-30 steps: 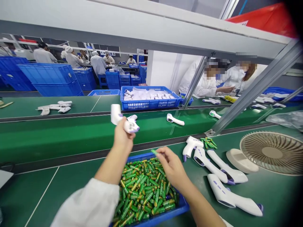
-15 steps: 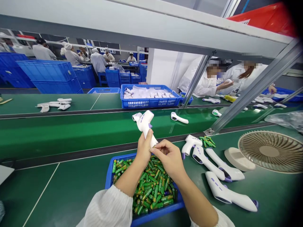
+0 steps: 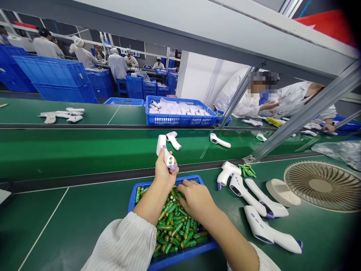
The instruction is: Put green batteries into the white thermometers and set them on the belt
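Note:
My left hand [image 3: 165,169] is closed around the handle of a white infrared thermometer [image 3: 161,144], held tilted above the belt's near edge. Its handle end faces me, with the battery opening visible and a purple cap [image 3: 172,167] swung open there. Below it, my right hand [image 3: 196,197] is down at the green batteries [image 3: 175,226] in a blue bin [image 3: 184,250]. Its fingers are curled among them, and the fingertips are partly hidden, so what they pinch cannot be made out.
Several white thermometers [image 3: 265,226] lie to the right, near loose batteries [image 3: 247,170] and a beige fan [image 3: 321,185]. Two more thermometers, one of them here [image 3: 220,140], rest on the green belt [image 3: 84,150]. Beyond stand a blue basket [image 3: 180,119], a metal post [image 3: 235,101] and co-workers.
My right hand has left the thermometer's handle end and moved down into the batteries. My left hand has tilted the thermometer and shifted slightly left, so its battery opening shows.

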The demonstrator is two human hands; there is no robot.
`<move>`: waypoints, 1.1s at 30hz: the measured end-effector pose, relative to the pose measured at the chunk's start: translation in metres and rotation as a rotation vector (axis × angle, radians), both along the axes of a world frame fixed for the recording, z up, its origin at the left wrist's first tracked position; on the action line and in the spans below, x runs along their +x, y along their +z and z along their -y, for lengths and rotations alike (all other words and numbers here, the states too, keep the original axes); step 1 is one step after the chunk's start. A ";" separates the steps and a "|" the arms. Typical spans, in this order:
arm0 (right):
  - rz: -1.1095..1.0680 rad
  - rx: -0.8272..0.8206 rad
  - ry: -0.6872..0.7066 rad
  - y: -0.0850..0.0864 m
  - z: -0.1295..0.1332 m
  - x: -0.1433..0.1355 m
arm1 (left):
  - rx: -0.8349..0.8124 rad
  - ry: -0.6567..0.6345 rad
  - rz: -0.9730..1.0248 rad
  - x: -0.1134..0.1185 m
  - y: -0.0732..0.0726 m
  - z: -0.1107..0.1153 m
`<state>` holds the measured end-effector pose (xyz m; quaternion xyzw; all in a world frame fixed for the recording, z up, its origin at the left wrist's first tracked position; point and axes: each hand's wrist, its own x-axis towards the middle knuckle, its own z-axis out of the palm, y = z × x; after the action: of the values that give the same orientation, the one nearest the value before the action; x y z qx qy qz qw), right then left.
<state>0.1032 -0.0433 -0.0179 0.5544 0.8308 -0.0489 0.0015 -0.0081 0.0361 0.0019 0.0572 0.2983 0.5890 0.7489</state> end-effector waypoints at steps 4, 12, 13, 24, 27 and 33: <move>-0.069 0.017 0.050 0.000 0.003 0.006 | -0.012 -0.003 -0.020 0.002 -0.002 0.000; -0.984 0.230 -0.228 0.016 -0.001 0.019 | -0.011 -0.141 -0.138 0.011 -0.003 0.006; -1.038 0.273 -0.217 0.018 -0.003 0.018 | -0.004 -0.155 -0.155 0.012 -0.003 0.008; -1.399 0.627 -0.186 0.011 -0.013 0.013 | 0.088 -0.262 -0.179 0.016 -0.006 0.011; -1.420 0.675 -0.147 0.008 -0.014 0.015 | 0.111 -0.260 -0.208 0.016 -0.005 0.012; -1.228 0.748 0.079 0.005 -0.018 0.013 | 0.040 -0.270 -0.241 0.019 -0.005 0.014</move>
<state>0.1166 -0.0249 -0.0131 0.3595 0.6622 -0.0639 -0.6543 0.0113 0.0221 -0.0036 0.1816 0.3640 0.4779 0.7786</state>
